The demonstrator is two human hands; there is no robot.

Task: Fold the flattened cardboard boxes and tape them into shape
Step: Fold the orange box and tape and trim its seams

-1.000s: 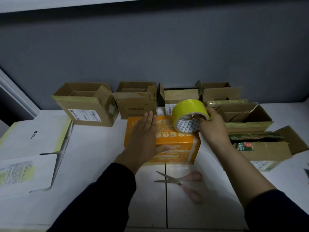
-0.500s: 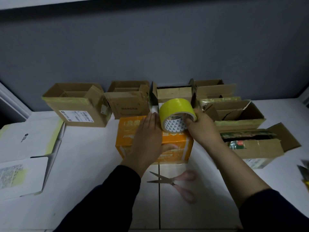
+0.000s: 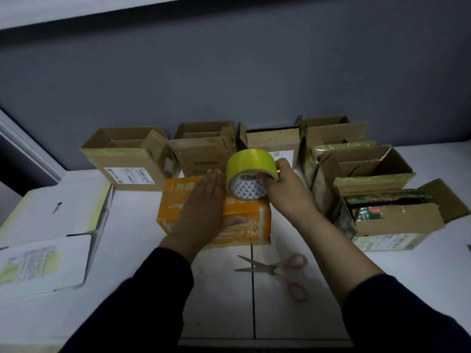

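While both hands work at the orange box (image 3: 175,210):
Left hand (image 3: 204,212): flat, fingers spread, pressing the box top.
Right hand (image 3: 285,189): fingers closed around the yellow tape roll (image 3: 249,171).

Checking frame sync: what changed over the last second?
The right hand brought the yellow tape roll leftward, from the right end of the orange cardboard box to over its top, close to the left hand. Unchanged: right hand gripping the roll, left hand flat on the box, pink-handled scissors lying on the white table, brown boxes in place.
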